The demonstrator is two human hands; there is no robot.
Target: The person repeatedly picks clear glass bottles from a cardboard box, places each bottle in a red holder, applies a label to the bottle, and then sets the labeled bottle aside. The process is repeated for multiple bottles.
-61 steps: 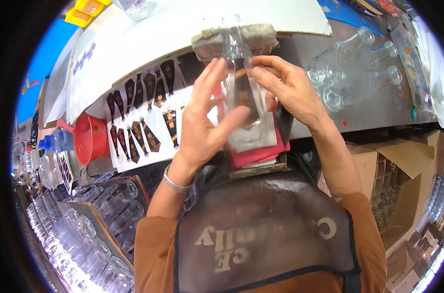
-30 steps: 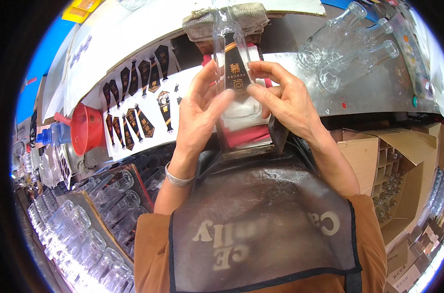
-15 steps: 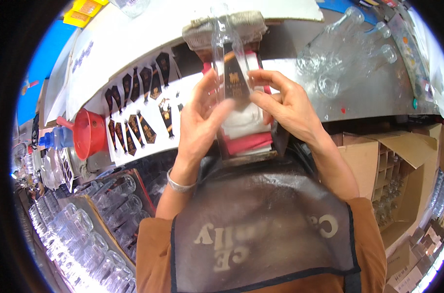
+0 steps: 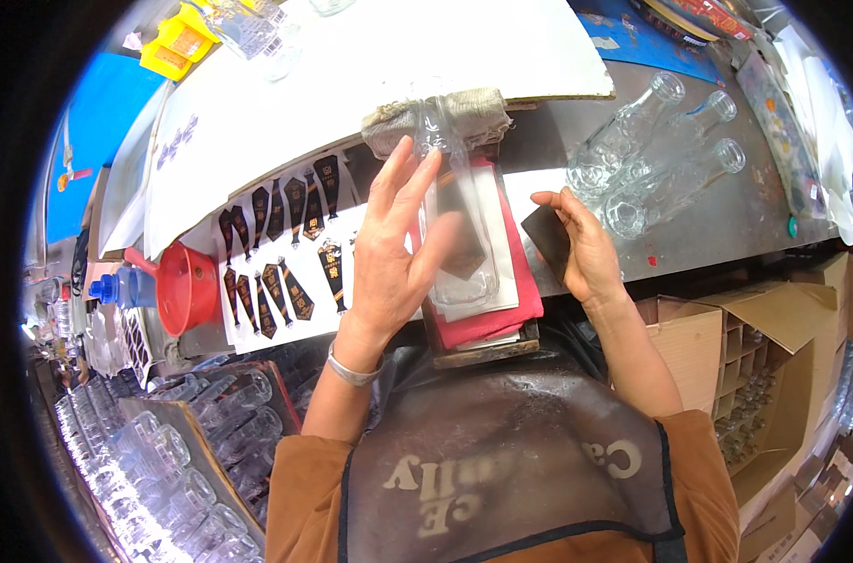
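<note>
A clear glass bottle [image 4: 483,253] lies on its back on a narrow padded stand, its neck resting on a folded grey cloth [image 4: 487,113]. A dark tie-shaped decal [image 4: 460,239] shows on its upper side. My left hand [image 4: 389,235] is over the bottle's left side, fingers stretched and apart; its thumb is smeared by motion, and whether it touches the glass I cannot tell. To the right of the stand, my right hand [image 4: 590,251] is closed on a dark flat rectangular piece [image 4: 546,238]. Red and white cloths [image 4: 515,314] lie beneath the bottle.
On the left, a white sheet [image 4: 337,324] carries several dark tie-shaped decals, beside a red dipper [image 4: 187,289]. Clear bottles [image 4: 633,141] lie at the right on the metal table. A divided carton [image 4: 773,375] stands lower right; crated bottles [image 4: 178,469] fill the lower left.
Both hands were at the bottle's sides with thumbs by the decal. My right hand has moved off to the right and now holds the dark flat piece; the left hand's fingers have straightened.
</note>
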